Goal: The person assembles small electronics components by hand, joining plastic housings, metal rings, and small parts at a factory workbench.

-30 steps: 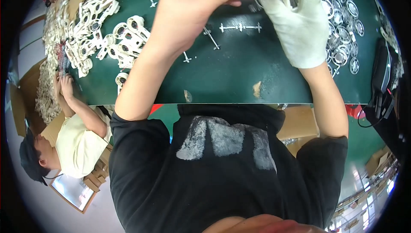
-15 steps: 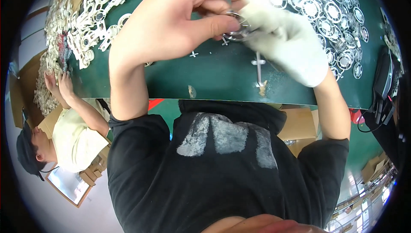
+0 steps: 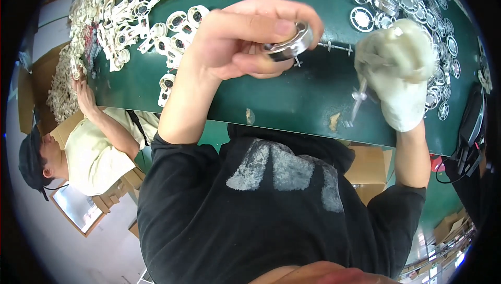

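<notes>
My bare left hand (image 3: 245,38) is closed on a shiny chrome ring (image 3: 293,45), held tilted above the green table between thumb and fingers. My right hand (image 3: 399,62), in a white glove and blurred by motion, is curled up to the right, near a heap of chrome discs (image 3: 412,4). From beneath the glove sticks a thin metal rod with a cross-piece (image 3: 359,96), also blurred; the glove hides its upper end. Another metal rod with cross-pieces (image 3: 334,47) lies on the table between my hands. A spoked chrome disc (image 3: 361,19) lies just beyond the glove.
White plastic parts with round dark centres (image 3: 177,21) spread over the table's left side. A co-worker (image 3: 94,143) sits at left, one hand at a pile of pale parts. A black device with a cable (image 3: 469,122) stands at right. Cardboard boxes (image 3: 365,166) sit below the table.
My hands have moved apart: the right glove went right with the rod, while the left hand keeps the chrome ring. The whole view has shifted slightly.
</notes>
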The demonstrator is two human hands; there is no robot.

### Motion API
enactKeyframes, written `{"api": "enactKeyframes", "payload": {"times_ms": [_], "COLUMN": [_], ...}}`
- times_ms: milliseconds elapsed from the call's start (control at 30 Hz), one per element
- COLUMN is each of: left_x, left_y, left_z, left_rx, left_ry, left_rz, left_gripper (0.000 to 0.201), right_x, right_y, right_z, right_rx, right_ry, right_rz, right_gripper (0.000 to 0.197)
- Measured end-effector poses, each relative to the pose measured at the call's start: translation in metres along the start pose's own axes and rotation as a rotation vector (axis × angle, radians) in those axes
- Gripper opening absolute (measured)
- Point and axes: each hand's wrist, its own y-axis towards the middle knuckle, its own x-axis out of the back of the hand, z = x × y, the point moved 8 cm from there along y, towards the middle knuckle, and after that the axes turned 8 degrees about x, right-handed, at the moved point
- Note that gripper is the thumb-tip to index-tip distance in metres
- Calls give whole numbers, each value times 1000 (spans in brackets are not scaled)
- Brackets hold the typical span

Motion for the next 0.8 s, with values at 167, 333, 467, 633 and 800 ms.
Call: {"api": "enactKeyframes", "payload": {"times_ms": [167,333,467,633,800], "left_x": [9,6,-1,-10,-17], "left_y": [-8,1,-1,-3,-8], "left_z": [-23,-12,-15,-18,-21], "left_rx": [-378,-399,-627,-618,-651], "left_ry": [681,959,1248,1368,1625], "left_rz": [-655,-768,-893,-912,-827], "left_gripper": [23,21,22,30,62], "right_x": [-5,-14,-25,-24,-19], "right_y": [12,7,4,4,2], "right_z": [-5,2,11,9,5], "right_rx": [-16,194,281,232,293], "right_ry": [-762,-830,-834,-857,-793], "right_rz": [-39,-93,-45,7,-56], "right_gripper": [29,37,39,47,37]}}
